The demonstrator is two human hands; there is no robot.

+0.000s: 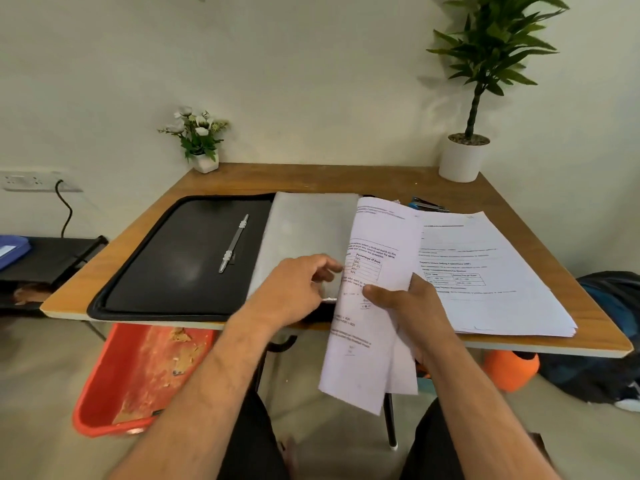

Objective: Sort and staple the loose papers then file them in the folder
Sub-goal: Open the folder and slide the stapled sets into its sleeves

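Right hand holds papers above wooden table.

Pale wall – wooden table against it, wall socket left, red bin on floor.

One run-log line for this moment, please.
step: filing | right hand: grips papers | left hand: on open folder sleeve | stack: on table | stapler: untouched

The folder is black with a grey inner sleeve. White papers carry black print and tables. The table is brown wood; the bin is red.
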